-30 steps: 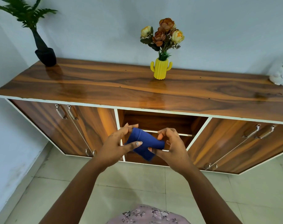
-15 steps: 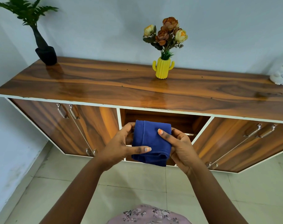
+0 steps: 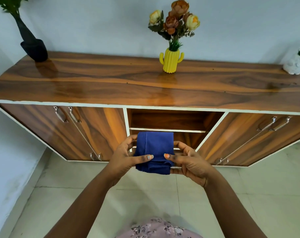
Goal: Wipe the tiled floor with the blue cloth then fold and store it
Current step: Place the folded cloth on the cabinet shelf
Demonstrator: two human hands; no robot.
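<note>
Head view gives me both hands raised in front of the wooden cabinet (image 3: 145, 86), clamped on the blue cloth (image 3: 154, 150) from either side. I see the left hand (image 3: 123, 157) gripping the cloth's left edge, thumb laid across the lower front, fingers tucked behind. I see the right hand (image 3: 188, 162) doing the same on the right edge, its thumb pointing inward so the two thumb tips nearly meet over the fabric. The cloth is folded into a compact, roughly square pad, with layered edges showing along its bottom. It is held in the air above the tiled floor (image 3: 231, 194), just in front of the open middle compartment (image 3: 171, 121) of the cabinet, level with the shelf board inside; I cannot tell whether it touches that board. Closed doors with metal handles flank the opening. On the top surface I make out a yellow cactus-shaped vase (image 3: 170, 61) of flowers near the middle, a black vase (image 3: 34, 48) with a green plant at far left, and a white pot (image 3: 295, 66) at far right.
</note>
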